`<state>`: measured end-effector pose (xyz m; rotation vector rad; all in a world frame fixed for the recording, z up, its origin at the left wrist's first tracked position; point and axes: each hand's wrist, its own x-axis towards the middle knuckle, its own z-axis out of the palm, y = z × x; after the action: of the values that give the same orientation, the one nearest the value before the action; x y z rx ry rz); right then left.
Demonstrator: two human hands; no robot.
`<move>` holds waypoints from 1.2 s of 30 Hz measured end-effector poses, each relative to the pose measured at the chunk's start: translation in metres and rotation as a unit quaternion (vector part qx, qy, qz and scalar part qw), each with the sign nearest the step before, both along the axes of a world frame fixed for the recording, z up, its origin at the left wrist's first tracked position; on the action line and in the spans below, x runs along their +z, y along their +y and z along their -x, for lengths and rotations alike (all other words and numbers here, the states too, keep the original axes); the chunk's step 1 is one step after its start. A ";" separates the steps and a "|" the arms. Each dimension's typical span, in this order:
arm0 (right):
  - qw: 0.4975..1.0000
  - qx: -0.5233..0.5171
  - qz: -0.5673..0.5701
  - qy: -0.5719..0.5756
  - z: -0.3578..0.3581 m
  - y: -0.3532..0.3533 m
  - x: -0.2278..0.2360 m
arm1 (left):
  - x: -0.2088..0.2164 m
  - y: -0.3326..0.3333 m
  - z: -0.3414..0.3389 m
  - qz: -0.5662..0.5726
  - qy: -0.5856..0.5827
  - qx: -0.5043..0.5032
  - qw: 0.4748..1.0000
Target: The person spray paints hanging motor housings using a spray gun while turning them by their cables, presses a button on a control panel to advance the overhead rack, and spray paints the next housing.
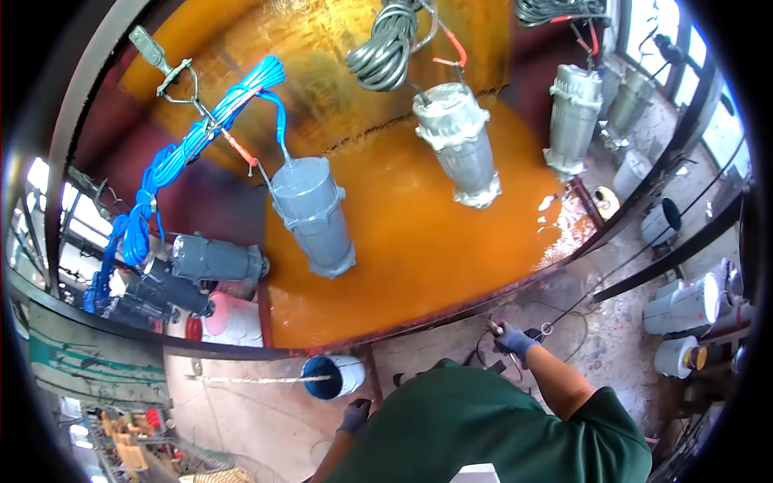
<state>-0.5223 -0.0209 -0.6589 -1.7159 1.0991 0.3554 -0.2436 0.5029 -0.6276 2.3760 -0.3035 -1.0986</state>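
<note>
This looks like an industrial painting workshop. Grey cylindrical motor housings (314,221) hang from hooks across the upper frame before an orange-stained panel (403,278); buckets (675,312) crowd the right edge.

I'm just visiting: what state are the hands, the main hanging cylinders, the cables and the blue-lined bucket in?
Right hand: gloved, closed around a tool
Left hand: gloved, lowered; grip unclear
Left grey cylinder: hanging
Middle grey cylinder: hanging
Right grey cylinder: hanging
Blue cable: bundled
Dark grey cable: coiled
Blue-lined bucket: open, on the floor
</note>
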 end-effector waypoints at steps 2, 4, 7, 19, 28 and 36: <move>0.998 -0.057 0.014 -0.032 0.071 0.006 -0.030 | 0.006 -0.023 -0.014 0.030 0.004 -0.015 0.999; 0.991 -0.082 -0.099 -0.037 0.134 0.014 -0.045 | -0.003 -0.022 -0.019 0.009 -0.022 -0.015 1.000; 0.991 -0.050 0.056 0.110 0.240 0.045 -0.099 | -0.007 -0.015 -0.031 0.024 0.021 -0.056 0.998; 0.941 -0.277 -0.130 0.141 0.238 0.199 -0.005 | -0.070 0.115 -0.069 -0.125 0.093 -0.122 0.980; 0.954 -0.273 -0.098 0.075 0.201 0.219 -0.022 | -0.066 0.102 -0.086 -0.034 0.072 -0.097 0.992; 0.937 -0.329 -0.119 0.021 0.156 0.248 0.045 | -0.072 0.110 -0.088 -0.010 0.072 -0.081 0.994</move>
<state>-0.6788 0.2267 -0.6141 -1.0503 1.5168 0.0918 -0.1560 0.6130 -0.6999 2.3079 -0.4427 -1.3452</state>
